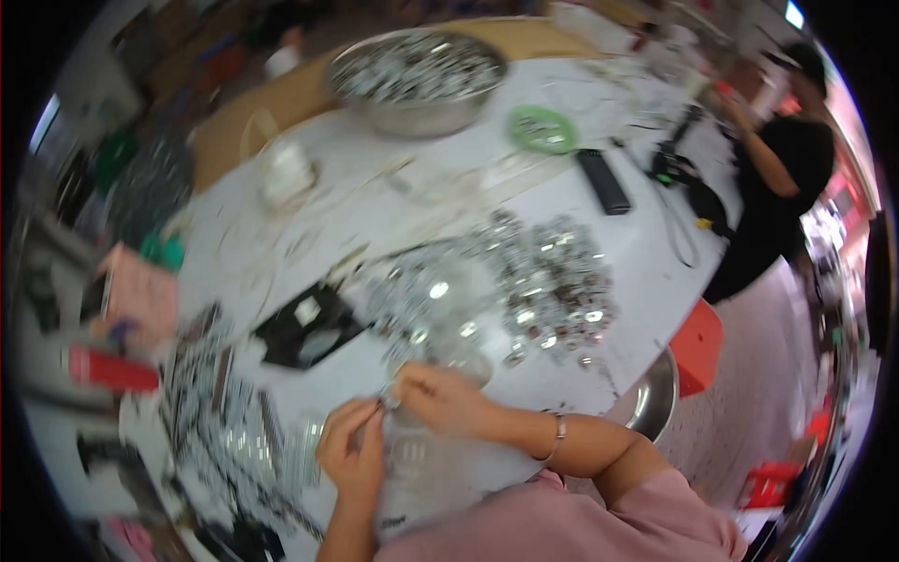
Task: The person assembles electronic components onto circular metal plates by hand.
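My left hand [351, 451] and my right hand [440, 398] meet near the table's front edge, pinching a small shiny metal part [388, 401] between their fingertips. A clear plastic bag [421, 459] lies under both hands. Just beyond them spreads a heap of small silver metal parts [524, 290] on the white table [393, 206]. A bracelet sits on my right wrist [558, 436]. The picture is blurred, so the part's shape is unclear.
A large steel bowl [417, 80] of metal parts stands at the back. A green lid [543, 128], a black remote-like bar [604, 181], black sheets [304, 323] and rows of parts [234, 421] lie around. Another steel bowl [651, 398] sits low right. A person in black [777, 178] stands at right.
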Tool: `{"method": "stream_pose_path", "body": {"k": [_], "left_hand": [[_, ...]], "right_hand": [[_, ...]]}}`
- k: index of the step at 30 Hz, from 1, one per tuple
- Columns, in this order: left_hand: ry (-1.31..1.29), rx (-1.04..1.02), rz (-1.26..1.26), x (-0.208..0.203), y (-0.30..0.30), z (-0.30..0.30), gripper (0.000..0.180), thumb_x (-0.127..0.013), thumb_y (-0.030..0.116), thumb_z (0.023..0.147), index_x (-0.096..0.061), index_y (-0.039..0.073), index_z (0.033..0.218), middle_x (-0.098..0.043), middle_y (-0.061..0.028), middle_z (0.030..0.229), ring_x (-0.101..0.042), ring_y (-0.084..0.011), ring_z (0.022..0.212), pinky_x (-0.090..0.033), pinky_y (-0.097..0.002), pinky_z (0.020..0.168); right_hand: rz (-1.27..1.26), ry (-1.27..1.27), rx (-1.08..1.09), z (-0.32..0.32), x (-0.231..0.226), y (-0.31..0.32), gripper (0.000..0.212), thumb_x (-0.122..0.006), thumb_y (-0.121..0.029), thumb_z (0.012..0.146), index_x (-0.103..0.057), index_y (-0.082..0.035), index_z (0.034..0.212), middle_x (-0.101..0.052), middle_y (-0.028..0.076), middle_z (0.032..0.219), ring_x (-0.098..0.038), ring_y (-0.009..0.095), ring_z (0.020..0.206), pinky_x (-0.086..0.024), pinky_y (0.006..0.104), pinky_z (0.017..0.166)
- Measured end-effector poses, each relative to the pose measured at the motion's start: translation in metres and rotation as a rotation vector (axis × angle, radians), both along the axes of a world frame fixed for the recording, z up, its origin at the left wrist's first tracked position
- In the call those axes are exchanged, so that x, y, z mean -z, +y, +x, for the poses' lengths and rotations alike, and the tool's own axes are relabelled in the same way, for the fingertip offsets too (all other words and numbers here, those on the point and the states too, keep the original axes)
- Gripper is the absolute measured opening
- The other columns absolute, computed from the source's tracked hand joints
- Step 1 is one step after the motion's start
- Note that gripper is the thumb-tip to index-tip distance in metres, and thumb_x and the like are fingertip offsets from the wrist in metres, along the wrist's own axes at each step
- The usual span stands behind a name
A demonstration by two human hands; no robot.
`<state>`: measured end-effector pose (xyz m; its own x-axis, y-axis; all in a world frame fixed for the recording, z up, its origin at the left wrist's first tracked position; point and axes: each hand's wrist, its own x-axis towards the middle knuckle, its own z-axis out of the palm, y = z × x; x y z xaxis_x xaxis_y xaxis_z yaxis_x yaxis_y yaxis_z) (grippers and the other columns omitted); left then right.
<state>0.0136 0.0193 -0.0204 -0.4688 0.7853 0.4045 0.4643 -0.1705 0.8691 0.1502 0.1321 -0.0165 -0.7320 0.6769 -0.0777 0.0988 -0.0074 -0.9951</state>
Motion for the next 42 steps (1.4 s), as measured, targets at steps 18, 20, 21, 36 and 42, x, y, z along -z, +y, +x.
{"method": "stream_pose_path", "body": {"k": [18,20,21,36,42], "left_hand": [[0.073,0.050,-0.034,-0.005,-0.007,-0.005,0.017,-0.066,-0.009,0.082,-0.068,0.000,0.097,-0.066,-0.0122,0.103,-0.064,-0.0154,0.086,-0.052,-0.0244,0.072],[0.025,0.068,-0.080,-0.004,-0.007,-0.005,0.015,-0.064,-0.004,0.084,-0.069,0.001,0.097,-0.068,-0.0116,0.101,-0.066,-0.0193,0.090,-0.052,-0.0306,0.077],[0.023,0.066,-0.085,-0.005,-0.005,-0.005,0.015,-0.064,-0.004,0.084,-0.069,0.001,0.097,-0.068,-0.0116,0.101,-0.066,-0.0193,0.090,-0.052,-0.0306,0.077],[-0.887,0.133,-0.300,0.002,-0.011,-0.019,0.017,-0.068,-0.007,0.083,-0.062,-0.003,0.099,-0.068,-0.0130,0.092,-0.069,-0.0173,0.077,-0.058,-0.0272,0.070],[-1.022,0.322,-0.403,-0.003,-0.019,-0.030,0.017,-0.068,-0.006,0.083,-0.064,-0.001,0.099,-0.070,-0.0087,0.089,-0.068,-0.0133,0.079,-0.055,-0.0238,0.069]], "right_hand": [[-0.288,-0.052,0.017,-0.003,-0.010,-0.008,0.016,-0.054,-0.015,0.097,-0.055,-0.004,0.087,-0.049,-0.002,0.056,-0.045,0.006,0.041,-0.034,0.0210,0.039],[-0.301,-0.076,0.021,-0.002,-0.013,-0.005,0.015,-0.056,-0.014,0.096,-0.056,-0.003,0.086,-0.050,-0.002,0.057,-0.046,0.006,0.040,-0.035,0.0208,0.040],[-0.309,-0.095,0.029,-0.001,-0.013,-0.002,0.014,-0.058,-0.013,0.095,-0.056,-0.003,0.085,-0.051,-0.002,0.057,-0.046,0.006,0.040,-0.035,0.0207,0.040],[0.117,-0.104,-0.259,0.006,-0.022,0.018,0.009,-0.062,-0.010,0.090,-0.067,-0.003,0.094,-0.058,0.006,0.068,-0.052,0.014,0.062,-0.044,0.0267,0.059],[-0.077,-0.031,-0.411,0.005,-0.020,0.006,0.016,-0.056,-0.013,0.096,-0.062,0.000,0.089,-0.053,-0.001,0.064,-0.047,0.008,0.062,-0.040,0.0254,0.056]]}}
